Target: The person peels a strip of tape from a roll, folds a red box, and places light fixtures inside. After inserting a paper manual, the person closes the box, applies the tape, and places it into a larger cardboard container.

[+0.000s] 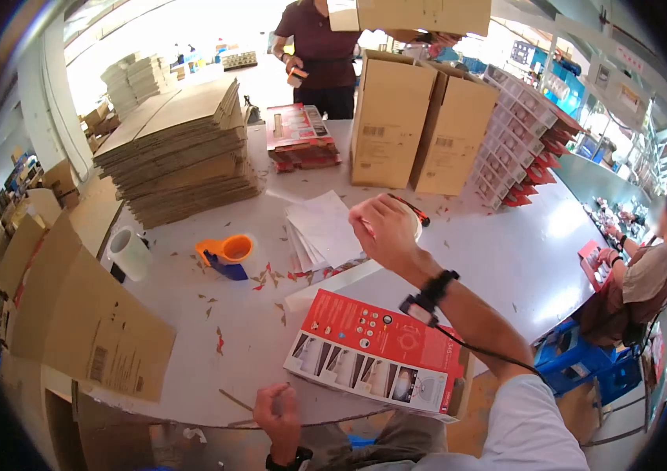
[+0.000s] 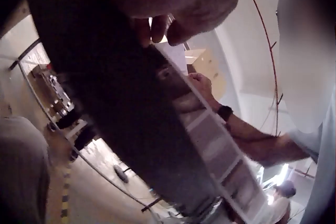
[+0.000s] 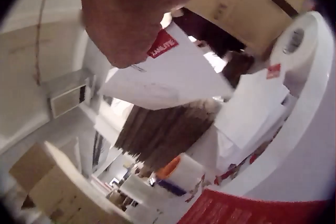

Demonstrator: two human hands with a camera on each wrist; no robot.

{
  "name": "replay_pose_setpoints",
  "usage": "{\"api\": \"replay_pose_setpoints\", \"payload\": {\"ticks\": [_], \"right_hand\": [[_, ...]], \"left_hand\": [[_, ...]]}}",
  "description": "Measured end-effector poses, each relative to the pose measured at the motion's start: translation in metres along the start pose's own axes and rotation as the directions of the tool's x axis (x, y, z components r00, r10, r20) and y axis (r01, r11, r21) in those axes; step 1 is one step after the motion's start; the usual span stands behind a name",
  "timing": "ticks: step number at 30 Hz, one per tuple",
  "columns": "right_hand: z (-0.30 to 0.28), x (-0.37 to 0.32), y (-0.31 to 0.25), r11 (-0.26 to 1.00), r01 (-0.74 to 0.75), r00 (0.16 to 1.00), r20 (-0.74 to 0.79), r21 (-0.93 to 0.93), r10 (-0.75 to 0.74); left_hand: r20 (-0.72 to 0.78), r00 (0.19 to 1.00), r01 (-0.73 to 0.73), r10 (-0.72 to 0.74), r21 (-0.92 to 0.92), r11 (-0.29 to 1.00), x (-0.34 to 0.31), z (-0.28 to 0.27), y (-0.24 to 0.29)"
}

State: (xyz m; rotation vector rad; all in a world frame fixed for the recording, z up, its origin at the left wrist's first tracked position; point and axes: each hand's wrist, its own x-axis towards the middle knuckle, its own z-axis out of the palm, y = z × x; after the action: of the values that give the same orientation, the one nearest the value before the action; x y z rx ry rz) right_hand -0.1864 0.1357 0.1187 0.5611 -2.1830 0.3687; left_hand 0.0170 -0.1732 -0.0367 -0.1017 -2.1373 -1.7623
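Observation:
My right hand [image 1: 387, 231] is above the table [image 1: 459, 251], beside a stack of white sheets [image 1: 322, 228]. In the right wrist view its curled fingers hold a white sheet [image 3: 168, 85] with a red logo; this sheet is hard to make out in the head view. A white roll [image 3: 296, 40] lies close to that hand. The red and white printed box [image 1: 380, 349] lies at the near table edge. My left hand [image 1: 277, 414] is beside the box's left end, fingers loosely curled, with nothing visible in them.
Flattened cartons [image 1: 184, 149] are stacked at the back left. An orange tape dispenser [image 1: 235, 248] and a white roll [image 1: 129, 253] are on the left. Tall cartons [image 1: 392, 118] and piled printed boxes [image 1: 518, 137] stand at the back. One person stands across the table; another sits at right.

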Motion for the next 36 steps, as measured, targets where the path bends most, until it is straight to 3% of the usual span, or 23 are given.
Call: {"api": "replay_pose_setpoints", "payload": {"ticks": [2,4,6,9,12,13,14,15,16,17,19,21,23,24,25,26,27,28,29,31,33,34,36], "right_hand": [[-0.038,-0.010,-0.042,0.963,0.258,0.964,-0.048,-0.082,-0.263],[-0.073,-0.049,-0.081,0.944,0.331,0.937,0.116,-0.006,-0.328],[-0.111,-0.088,-0.122,0.891,0.453,0.857,0.257,0.040,-0.447],[-0.145,-0.151,-0.160,0.892,0.370,0.784,0.428,0.260,-0.450],[-0.179,-0.194,-0.185,0.972,-0.024,0.943,0.327,0.232,-0.055],[-0.197,-0.210,-0.189,0.940,-0.235,0.924,0.357,0.246,0.138],[-0.213,-0.227,-0.193,0.778,-0.577,0.754,0.529,0.249,0.389],[-0.228,-0.244,-0.197,0.514,-0.835,0.495,0.677,0.196,0.545],[-0.239,-0.258,-0.203,0.189,-0.977,0.190,0.789,0.095,0.585],[-0.230,-0.279,-0.211,-0.051,-0.987,0.102,0.835,0.154,0.540],[-0.227,-0.296,-0.228,-0.432,-0.869,0.014,0.887,0.239,0.462],[-0.213,-0.300,-0.241,-0.697,-0.625,0.033,0.904,0.352,0.426],[-0.209,-0.314,-0.245,-0.611,-0.657,0.066,0.841,0.442,0.537],[-0.206,-0.320,-0.245,-0.564,-0.676,0.081,0.808,0.475,0.584],[-0.209,-0.331,-0.245,-0.420,-0.753,0.100,0.719,0.507,0.688],[-0.218,-0.340,-0.244,-0.383,-0.748,0.071,0.640,0.542,0.765],[-0.228,-0.349,-0.241,-0.343,-0.746,0.042,0.554,0.571,0.831],[-0.247,-0.363,-0.231,-0.339,-0.717,0.043,0.524,0.609,0.850],[-0.266,-0.380,-0.220,-0.337,-0.687,0.043,0.499,0.644,0.865],[-0.285,-0.409,-0.202,-0.419,-0.373,-0.036,0.439,0.828,0.898],[-0.279,-0.406,-0.187,-0.404,-0.225,-0.077,0.397,0.887,0.915],[-0.276,-0.401,-0.181,-0.389,-0.151,-0.103,0.377,0.909,0.920],[-0.260,-0.372,-0.173,-0.416,-0.003,-0.017,0.416,0.909,0.909]], "left_hand": [[0.033,0.945,0.310,-0.326,-0.410,0.858,0.001,-0.003,0.020],[0.298,0.922,0.381,-0.248,-0.571,0.727,0.009,-0.002,0.057],[0.554,0.775,0.616,-0.305,-0.551,0.564,0.011,0.007,0.093],[0.664,0.574,0.812,-0.479,-0.389,0.435,-0.011,0.024,0.083],[0.663,0.532,0.836,-0.527,-0.312,0.452,-0.040,0.031,0.081],[0.624,0.551,0.833,-0.554,-0.371,0.411,-0.052,0.030,0.069],[0.619,0.538,0.840,-0.573,-0.336,0.426,-0.056,0.029,0.074],[0.611,0.530,0.844,-0.589,-0.307,0.441,-0.060,0.029,0.081],[0.599,0.526,0.844,-0.603,-0.284,0.455,-0.064,0.030,0.088],[0.627,0.508,0.848,-0.590,-0.245,0.470,-0.068,0.029,0.091],[0.674,0.448,0.868,-0.587,-0.172,0.466,-0.079,0.030,0.095],[0.699,0.411,0.860,-0.585,-0.085,0.503,-0.088,0.035,0.101],[0.704,0.401,0.824,-0.587,0.004,0.567,-0.096,0.038,0.106],[0.797,0.319,0.704,-0.512,0.162,0.691,-0.092,0.031,0.100],[0.868,0.209,0.539,-0.451,0.283,0.793,-0.082,0.020,0.088],[0.911,0.081,0.342,-0.404,0.355,0.870,-0.071,0.022,0.095],[0.872,0.097,0.168,-0.480,0.461,0.872,-0.057,0.014,0.114],[0.900,0.273,0.030,-0.341,0.346,0.938,-0.039,-0.001,0.089],[0.864,0.375,0.161,-0.336,0.296,0.941,-0.017,-0.011,0.099],[0.655,0.753,-0.108,-0.061,0.214,0.971,0.029,-0.011,0.085],[0.599,0.738,-0.552,0.311,0.271,0.788,0.071,0.009,0.074],[0.603,0.725,-0.573,0.332,0.262,0.776,0.083,0.021,0.064],[0.616,0.699,-0.612,0.363,0.253,0.750,0.096,0.038,0.037]]}}
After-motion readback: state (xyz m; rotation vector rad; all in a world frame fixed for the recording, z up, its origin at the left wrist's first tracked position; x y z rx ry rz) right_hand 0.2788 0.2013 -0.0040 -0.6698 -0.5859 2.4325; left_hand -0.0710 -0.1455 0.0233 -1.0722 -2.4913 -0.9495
